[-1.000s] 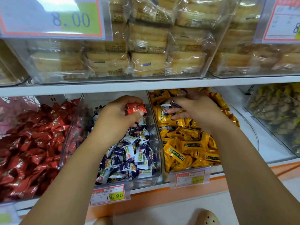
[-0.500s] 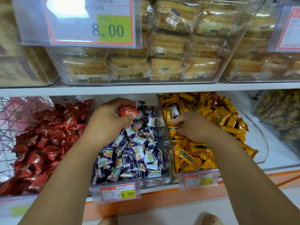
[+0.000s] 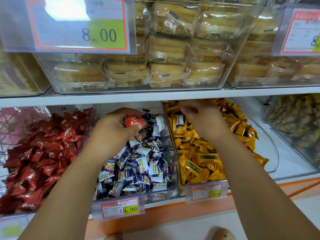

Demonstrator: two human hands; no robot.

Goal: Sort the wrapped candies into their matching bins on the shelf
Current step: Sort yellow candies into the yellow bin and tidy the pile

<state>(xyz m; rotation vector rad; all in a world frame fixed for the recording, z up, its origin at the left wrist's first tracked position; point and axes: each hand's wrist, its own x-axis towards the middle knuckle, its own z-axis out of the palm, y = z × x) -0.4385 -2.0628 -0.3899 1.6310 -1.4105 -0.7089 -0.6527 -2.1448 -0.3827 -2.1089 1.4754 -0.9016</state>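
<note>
head: red candy (image 3: 134, 120) in left hand (image 3: 113, 127)

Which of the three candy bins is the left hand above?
The middle bin, full of purple-and-white candies, between the red bin and yellow bin; the left hand grips a red candy there.

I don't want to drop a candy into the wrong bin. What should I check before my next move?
1. The left hand has a firm grip on the red candy: ok.
2. The red candy is over its matching pile: not ok. It hangs over the blue-and-white candies, and the red pile lies further left.
3. The yellow candies are free of strays: not ok. A blue-and-white stray lies among them, beside the right hand.
4. The right hand grips that stray: cannot tell, its fingers are blurred.
</note>
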